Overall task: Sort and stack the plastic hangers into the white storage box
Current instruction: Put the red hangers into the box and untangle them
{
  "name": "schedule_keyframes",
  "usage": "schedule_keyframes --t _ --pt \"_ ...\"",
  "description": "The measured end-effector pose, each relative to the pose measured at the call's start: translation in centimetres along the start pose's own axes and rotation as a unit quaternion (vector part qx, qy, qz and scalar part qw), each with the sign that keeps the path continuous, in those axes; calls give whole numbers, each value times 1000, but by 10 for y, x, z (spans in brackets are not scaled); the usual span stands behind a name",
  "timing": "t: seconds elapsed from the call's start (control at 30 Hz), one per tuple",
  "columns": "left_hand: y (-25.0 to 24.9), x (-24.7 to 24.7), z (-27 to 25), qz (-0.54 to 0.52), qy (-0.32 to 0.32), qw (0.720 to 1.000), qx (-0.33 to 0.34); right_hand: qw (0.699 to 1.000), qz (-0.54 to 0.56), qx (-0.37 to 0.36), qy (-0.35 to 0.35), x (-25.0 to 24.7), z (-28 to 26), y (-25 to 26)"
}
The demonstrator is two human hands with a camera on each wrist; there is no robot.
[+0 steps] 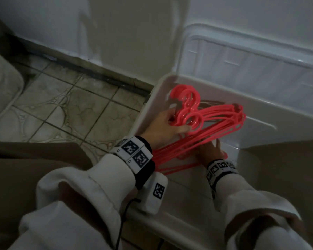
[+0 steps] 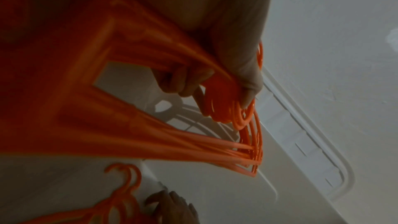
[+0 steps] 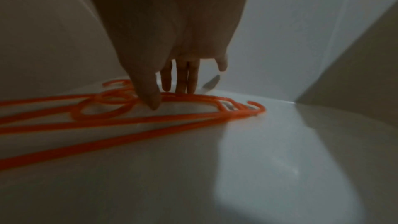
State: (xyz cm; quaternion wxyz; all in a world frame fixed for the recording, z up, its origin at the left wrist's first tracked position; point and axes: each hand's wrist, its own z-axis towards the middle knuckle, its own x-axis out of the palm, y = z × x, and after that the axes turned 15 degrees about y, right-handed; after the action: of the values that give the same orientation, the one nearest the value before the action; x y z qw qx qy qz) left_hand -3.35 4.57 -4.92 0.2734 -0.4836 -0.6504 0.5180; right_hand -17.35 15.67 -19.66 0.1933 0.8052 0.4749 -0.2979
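Held over the white storage box (image 1: 271, 112) is a bunch of several red plastic hangers (image 1: 215, 120), tilted. My left hand (image 1: 177, 123) grips the bunch at the necks, just below the hooks. The left wrist view shows the thumb and curled fingers (image 2: 183, 81) closed round the bunch (image 2: 172, 142). A few more hangers (image 3: 172, 118) lie flat on the box floor (image 3: 258, 159). My right hand (image 1: 215, 148) is inside the box, its straight fingers (image 3: 183, 77) and thumb touching these lying hangers (image 2: 120, 193).
The box's clear lid (image 1: 251, 56) leans upright against the white wall behind the box. Tiled floor (image 1: 61, 109) lies to the left, with a pale cushion (image 1: 0, 83) at the far left. My knees (image 1: 25, 168) flank the box's near side.
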Motion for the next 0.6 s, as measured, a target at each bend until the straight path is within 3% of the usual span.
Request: schedule_keyframes --t 0.1,0.3,0.6 --pt "2 0 1 -19 2 1000 -5 999 4 8 -35 13 7 -2" --pt "3 0 2 -17 -5 1000 -19 998 -52 -24 -25 16 -2 -4" --pt "2 0 3 -3 0 1000 -27 989 12 -112 94 7 -51 -34"
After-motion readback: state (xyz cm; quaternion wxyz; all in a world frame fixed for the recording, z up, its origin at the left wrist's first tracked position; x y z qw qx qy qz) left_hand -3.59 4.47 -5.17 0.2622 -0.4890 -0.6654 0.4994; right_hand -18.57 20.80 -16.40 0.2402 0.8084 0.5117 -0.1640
